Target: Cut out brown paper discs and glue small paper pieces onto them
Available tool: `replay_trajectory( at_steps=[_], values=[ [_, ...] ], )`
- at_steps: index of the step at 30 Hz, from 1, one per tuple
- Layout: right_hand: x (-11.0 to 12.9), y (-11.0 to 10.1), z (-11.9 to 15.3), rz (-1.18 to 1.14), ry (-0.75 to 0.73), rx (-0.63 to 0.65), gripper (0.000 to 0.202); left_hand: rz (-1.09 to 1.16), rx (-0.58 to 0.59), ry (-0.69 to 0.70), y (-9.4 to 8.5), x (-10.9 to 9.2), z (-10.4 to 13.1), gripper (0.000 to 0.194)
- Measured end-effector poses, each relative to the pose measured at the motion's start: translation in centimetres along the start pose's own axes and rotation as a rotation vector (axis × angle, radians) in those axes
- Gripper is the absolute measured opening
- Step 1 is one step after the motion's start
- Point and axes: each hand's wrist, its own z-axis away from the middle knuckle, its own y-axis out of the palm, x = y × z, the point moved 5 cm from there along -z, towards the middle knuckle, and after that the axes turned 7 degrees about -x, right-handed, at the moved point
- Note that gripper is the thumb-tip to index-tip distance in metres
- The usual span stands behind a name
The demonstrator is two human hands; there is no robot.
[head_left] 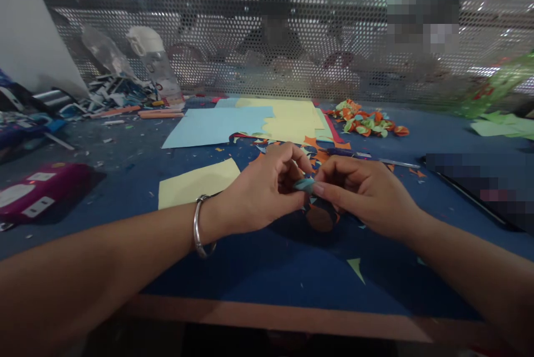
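Between both hands, above the blue tabletop, is a small folded piece of light blue paper (304,185). My left hand (271,187), with a silver bangle at its wrist, pinches the paper from the left. From the other side my right hand (367,190) grips its edge between thumb and forefinger. Below the fingers lies a round brown-and-dark object (321,218), partly hidden. Orange paper scraps (311,142) are scattered just beyond the hands. A pale yellow sheet (196,182) lies beside my left wrist.
Light blue sheets (208,126) and yellow sheets (287,118) lie behind. A heap of folded orange and green paper pieces (367,120) sits back right, near a pen (346,153). A bottle (156,65), a magenta box (45,187) and a dark tablet-like object (471,190) stand around. Perforated metal closes the back.
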Motion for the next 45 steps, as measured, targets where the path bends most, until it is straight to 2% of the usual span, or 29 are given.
replay_trajectory(
  at_steps=[4, 9, 12, 22, 27, 34, 39, 45],
  values=[
    [0.0, 0.0, 0.0, -0.019, 0.018, 0.021, 0.02, 0.011, 0.006, -0.024, -0.3, 0.0, -0.1, 0.03],
    [0.2, -0.3, -0.1, -0.042, 0.035, 0.005, 0.021, 0.089, 0.053, -0.093, -0.8, -0.1, -0.3, 0.023],
    [0.0, -0.4, -0.1, -0.066, 0.066, 0.01, 0.02, 0.092, 0.039, -0.116, -1.0, -0.3, -0.5, 0.021],
    [-0.3, 0.1, 0.0, -0.051, 0.079, 0.023, 0.019, 0.133, 0.043, -0.142, 0.0, 0.4, -0.3, 0.032],
    [-0.3, 0.0, 0.0, -0.056, 0.094, 0.031, 0.021, 0.168, 0.093, -0.281, -0.2, 0.5, -0.2, 0.032],
    [0.0, -0.1, -0.1, 0.074, 0.001, 0.008, 0.021, -0.006, 0.047, -0.274, -0.7, 0.6, -0.3, 0.019],
    [0.0, -0.2, -0.1, 0.069, 0.011, 0.021, 0.027, 0.141, 0.022, -0.289, -0.7, 0.8, -0.4, 0.025],
    [0.3, -0.4, 0.0, 0.076, -0.008, -0.015, 0.016, 0.167, -0.101, -0.217, -1.4, 1.0, -0.6, 0.024]
  ],
)
